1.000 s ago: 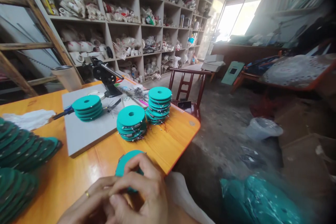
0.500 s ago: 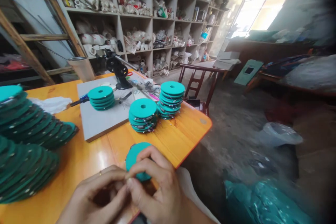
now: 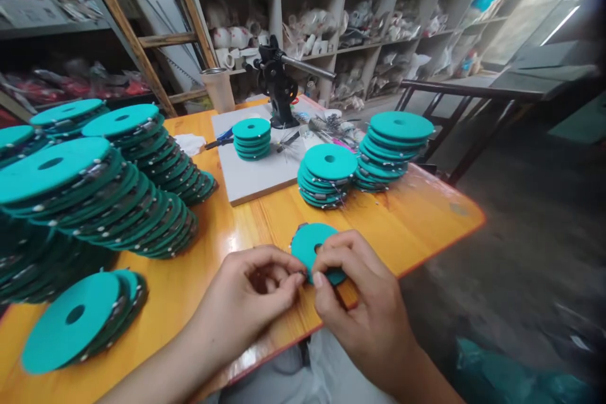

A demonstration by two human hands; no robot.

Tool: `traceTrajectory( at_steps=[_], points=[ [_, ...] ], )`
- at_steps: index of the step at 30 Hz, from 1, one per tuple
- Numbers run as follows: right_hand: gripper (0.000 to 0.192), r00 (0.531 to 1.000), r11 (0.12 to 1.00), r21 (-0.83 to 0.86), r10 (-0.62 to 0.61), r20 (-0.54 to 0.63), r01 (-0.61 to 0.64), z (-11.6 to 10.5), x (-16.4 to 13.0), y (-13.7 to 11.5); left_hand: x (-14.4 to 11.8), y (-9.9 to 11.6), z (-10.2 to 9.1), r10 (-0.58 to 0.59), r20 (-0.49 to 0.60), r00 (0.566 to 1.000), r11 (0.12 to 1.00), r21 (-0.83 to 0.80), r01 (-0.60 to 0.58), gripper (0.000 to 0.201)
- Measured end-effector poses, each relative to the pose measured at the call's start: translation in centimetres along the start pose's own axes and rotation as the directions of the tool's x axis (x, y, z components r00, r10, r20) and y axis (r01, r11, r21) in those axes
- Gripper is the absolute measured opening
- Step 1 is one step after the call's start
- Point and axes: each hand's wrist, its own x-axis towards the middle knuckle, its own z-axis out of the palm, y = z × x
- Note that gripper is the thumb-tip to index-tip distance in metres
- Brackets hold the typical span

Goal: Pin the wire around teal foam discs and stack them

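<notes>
A teal foam spool (image 3: 303, 243) with a centre hole lies on the table just past my hands. My left hand (image 3: 258, 287) is closed in a pinch at the spool's near left edge; a tiny dark thing shows at its fingertips, too small to name. Over the spool's near right part, my right hand (image 3: 362, 293) has thumb and forefinger pinched together. Whatever is in that pinch is hidden or too fine to see. The two sets of fingertips are close but apart. Beyond stand a short stack of spools (image 3: 330, 163) and a taller stack (image 3: 400, 126), with pins around their rims.
Tall leaning stacks of spools (image 3: 123, 202) crowd the left, with a few more spools (image 3: 71, 328) in front. A grey board (image 3: 258, 183) carries a small spool stack (image 3: 252, 129) and a black clamp-like device (image 3: 279, 85). The table's edge (image 3: 440, 249) runs along the right.
The view has swung left, bringing more of the left-hand stacks into sight. My fingertips were together and now have a small gap between them. The near spool still lies by my hands.
</notes>
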Motion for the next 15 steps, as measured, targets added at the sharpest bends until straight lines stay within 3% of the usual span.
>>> traceTrajectory(
  at_steps=[15],
  points=[
    [0.008,1.0,1.0,-0.018,0.001,0.01,-0.001,-0.06,-0.1,0.1,-0.16,0.41,-0.01,-0.055,0.005,0.998,0.997,-0.061,0.055,0.023]
  ],
)
